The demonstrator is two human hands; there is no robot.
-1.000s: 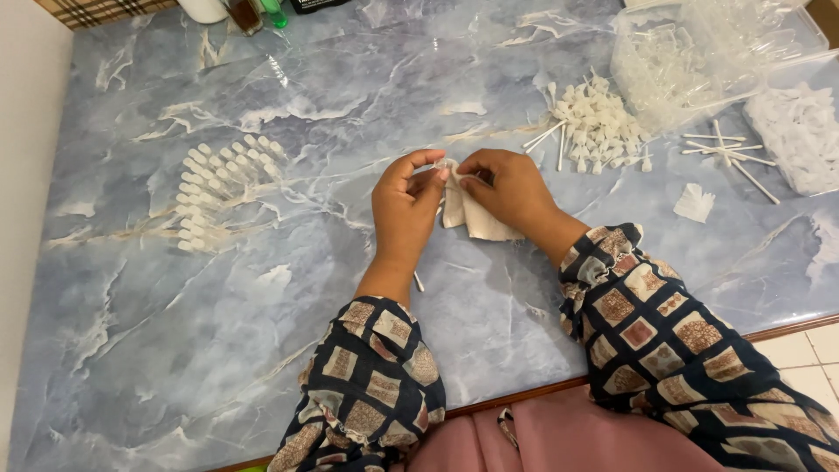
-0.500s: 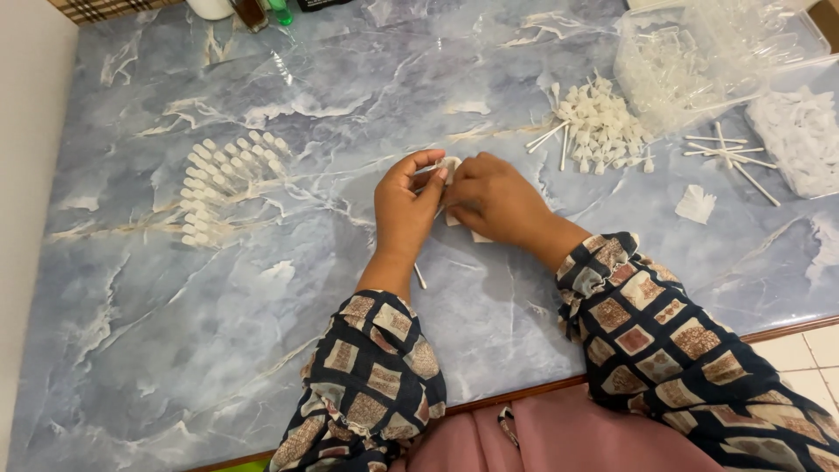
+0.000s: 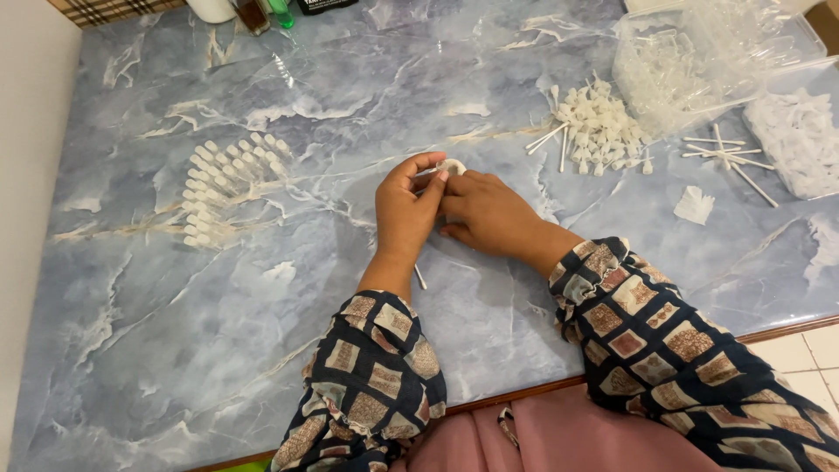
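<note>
Surface: blue marble-pattern table (image 3: 262,288).
Left hand (image 3: 405,210): fingers pinched on white piece (image 3: 452,165).
Right hand (image 3: 489,212): fingers curled shut, touching the same piece from the right.
Piece: between both hands' fingertips, on their far side; long axis not discernible.
Stick (image 3: 420,277): beside left wrist, untouched.

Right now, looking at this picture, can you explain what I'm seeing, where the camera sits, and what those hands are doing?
The camera is worn on a person's head and looks down at their own two hands over a blue marble-patterned table. The left hand and right hand meet, pinching a small white piece between them; exactly what it is, I cannot tell. To the left lies a fan of white-tipped sticks. To the right are a pile of small white parts, loose sticks and clear plastic bags.
</note>
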